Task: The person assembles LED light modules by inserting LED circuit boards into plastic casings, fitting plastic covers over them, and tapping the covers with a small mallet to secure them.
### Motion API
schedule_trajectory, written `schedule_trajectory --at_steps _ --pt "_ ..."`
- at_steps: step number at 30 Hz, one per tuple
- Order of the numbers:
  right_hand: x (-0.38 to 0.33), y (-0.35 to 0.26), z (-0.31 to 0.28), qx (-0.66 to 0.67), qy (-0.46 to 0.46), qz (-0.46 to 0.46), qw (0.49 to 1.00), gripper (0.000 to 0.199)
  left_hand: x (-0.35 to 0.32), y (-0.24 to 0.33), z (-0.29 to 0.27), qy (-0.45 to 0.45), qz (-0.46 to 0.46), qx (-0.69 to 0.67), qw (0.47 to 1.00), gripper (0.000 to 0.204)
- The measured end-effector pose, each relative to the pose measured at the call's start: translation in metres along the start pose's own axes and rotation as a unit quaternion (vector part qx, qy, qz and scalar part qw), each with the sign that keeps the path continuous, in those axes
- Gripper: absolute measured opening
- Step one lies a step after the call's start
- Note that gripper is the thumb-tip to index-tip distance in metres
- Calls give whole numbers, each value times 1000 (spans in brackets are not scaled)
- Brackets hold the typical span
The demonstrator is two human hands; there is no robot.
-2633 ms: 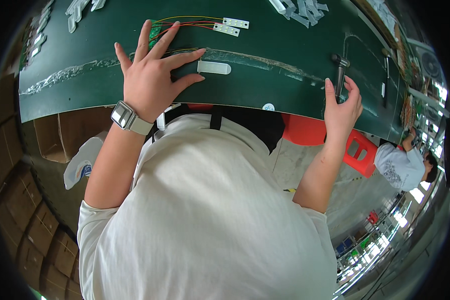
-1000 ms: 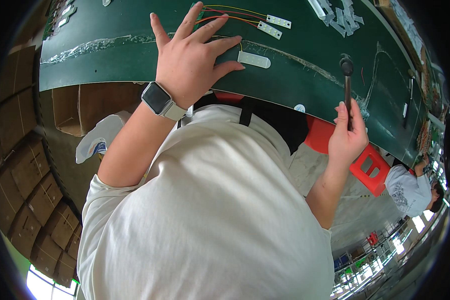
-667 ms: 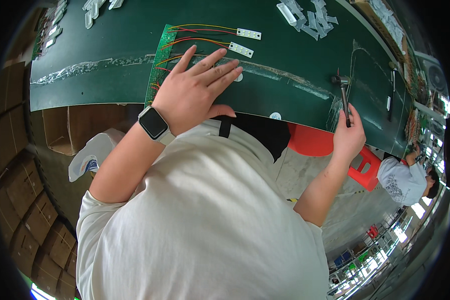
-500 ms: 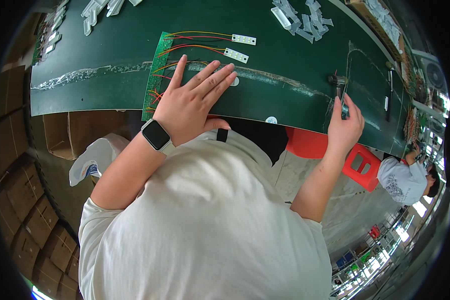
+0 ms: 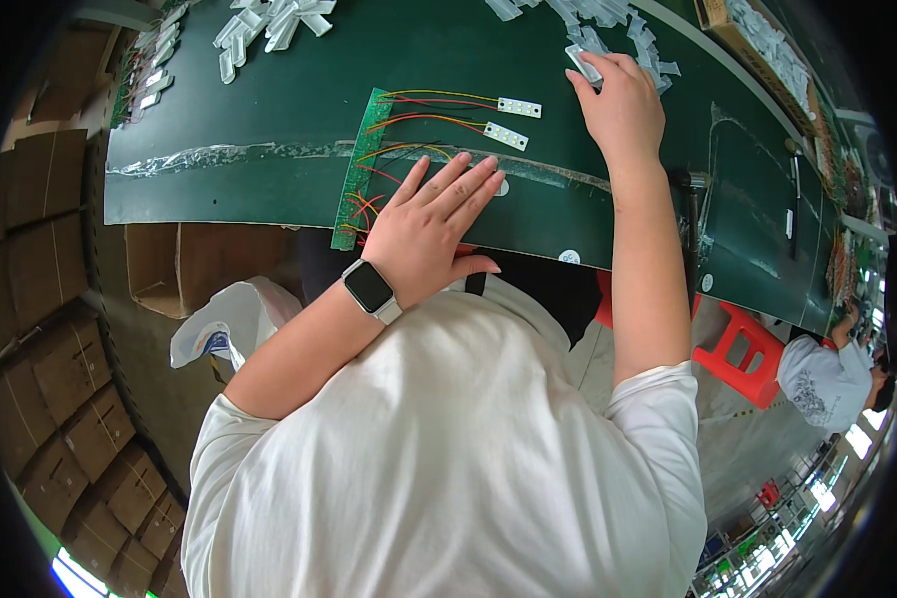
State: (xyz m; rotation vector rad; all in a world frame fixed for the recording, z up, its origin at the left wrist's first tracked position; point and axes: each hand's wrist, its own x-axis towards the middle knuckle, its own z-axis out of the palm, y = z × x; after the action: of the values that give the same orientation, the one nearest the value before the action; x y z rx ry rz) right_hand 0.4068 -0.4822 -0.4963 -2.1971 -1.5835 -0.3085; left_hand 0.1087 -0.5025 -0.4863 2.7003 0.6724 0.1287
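Observation:
My left hand (image 5: pixel 434 221) lies flat with its fingers stretched out, over some of the red and yellow wires (image 5: pixel 389 157) of a long green circuit board (image 5: pixel 356 164). The palm hides part of those wires. Further off, two small white LED boards (image 5: pixel 519 107) sit at the ends of wires from that board. At the far right, my right hand (image 5: pixel 623 110) pinches a clear plastic cover (image 5: pixel 585 66) between thumb and fingers, beside a heap of translucent plastic strips (image 5: pixel 658 60). A dark hand tool (image 5: pixel 692 199) rests near the front edge, partly behind my right forearm.
Another heap of clear covers (image 5: pixel 279 20) lies at the far left, with wired pieces (image 5: pixel 154 75) beyond. An open carton (image 5: pixel 767 45) of plastic parts stands far right. A black pen-like tool (image 5: pixel 793 189) lies right; a red stool (image 5: pixel 743 354) and a co-worker (image 5: pixel 827 379) are beyond.
My right hand has left the dark tool and reached forward to the plastic cover, closing its fingers on it. The left hand remains flat on the wires; the whole view has shifted a little.

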Motion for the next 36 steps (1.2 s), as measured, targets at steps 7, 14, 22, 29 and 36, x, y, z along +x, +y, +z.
schedule_trajectory --at_steps 7,14,22,29,36 --pt "1 23 10 49 -11 -8 999 14 -19 -5 -26 -7 36 56 998 85" --pt "-8 26 8 22 0 -33 999 12 13 -48 -41 180 32 31 983 36" --pt "-34 20 -17 53 65 -75 994 12 51 -74 -27 215 -51 100 970 13" --pt "-109 -47 -56 149 -22 -87 985 18 42 -68 -37 294 -56 86 950 6" --pt "-118 -66 -29 228 -43 -107 967 26 12 -65 -53 286 -87 84 950 6"
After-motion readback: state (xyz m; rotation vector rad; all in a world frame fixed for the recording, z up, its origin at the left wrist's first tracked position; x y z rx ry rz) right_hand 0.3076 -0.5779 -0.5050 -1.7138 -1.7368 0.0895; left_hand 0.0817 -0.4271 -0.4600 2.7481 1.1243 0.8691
